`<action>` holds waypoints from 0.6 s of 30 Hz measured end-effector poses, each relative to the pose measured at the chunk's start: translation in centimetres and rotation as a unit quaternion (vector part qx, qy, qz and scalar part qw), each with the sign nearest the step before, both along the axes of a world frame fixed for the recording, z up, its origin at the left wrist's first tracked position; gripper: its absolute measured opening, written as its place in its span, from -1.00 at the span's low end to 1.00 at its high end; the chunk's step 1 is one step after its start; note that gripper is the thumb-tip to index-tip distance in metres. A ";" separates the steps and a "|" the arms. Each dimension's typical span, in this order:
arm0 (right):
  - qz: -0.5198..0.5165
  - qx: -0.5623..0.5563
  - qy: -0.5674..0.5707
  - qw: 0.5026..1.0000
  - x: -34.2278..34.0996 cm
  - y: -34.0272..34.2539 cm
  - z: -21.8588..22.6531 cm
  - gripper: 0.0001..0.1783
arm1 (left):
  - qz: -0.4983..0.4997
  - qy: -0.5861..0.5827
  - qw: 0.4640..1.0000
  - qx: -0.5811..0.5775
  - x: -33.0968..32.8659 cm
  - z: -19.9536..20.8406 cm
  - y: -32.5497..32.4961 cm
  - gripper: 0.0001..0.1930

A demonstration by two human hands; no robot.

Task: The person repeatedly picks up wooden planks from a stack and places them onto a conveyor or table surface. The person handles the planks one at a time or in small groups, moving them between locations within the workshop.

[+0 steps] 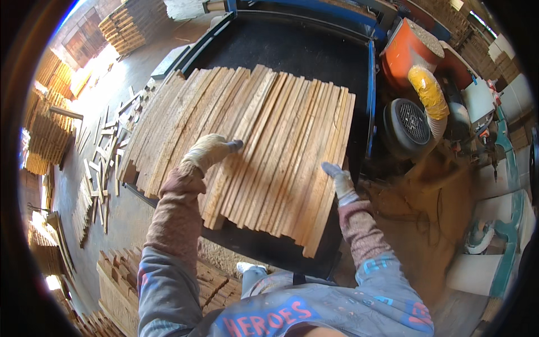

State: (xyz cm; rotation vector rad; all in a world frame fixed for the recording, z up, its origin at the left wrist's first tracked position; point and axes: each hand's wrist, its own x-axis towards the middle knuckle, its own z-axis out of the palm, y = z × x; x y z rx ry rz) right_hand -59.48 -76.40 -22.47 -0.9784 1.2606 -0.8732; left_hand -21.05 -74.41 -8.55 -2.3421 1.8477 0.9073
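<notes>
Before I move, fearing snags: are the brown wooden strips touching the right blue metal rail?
Apart: head view shows black surface between strips and rail.

one fisheye view: head-worn, left of a side-by-side pair, upright, facing down and forward over the wearer's chest (337,306), wood strips (281,157) near at centre, black bed (292,48) beyond, floor (143,67) farther off at left.

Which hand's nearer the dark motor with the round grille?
Right. The right hand, at the right edge of the boards, is below-left of the motor in view; the left hand is farther left, over the boards.
</notes>
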 end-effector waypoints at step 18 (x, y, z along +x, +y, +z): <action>0.145 -0.461 0.277 0.831 5.1 -4.5 5.4 -0.10 | 0.708 -0.266 0.548 -0.357 -14.9 -7.7 77.3 -0.30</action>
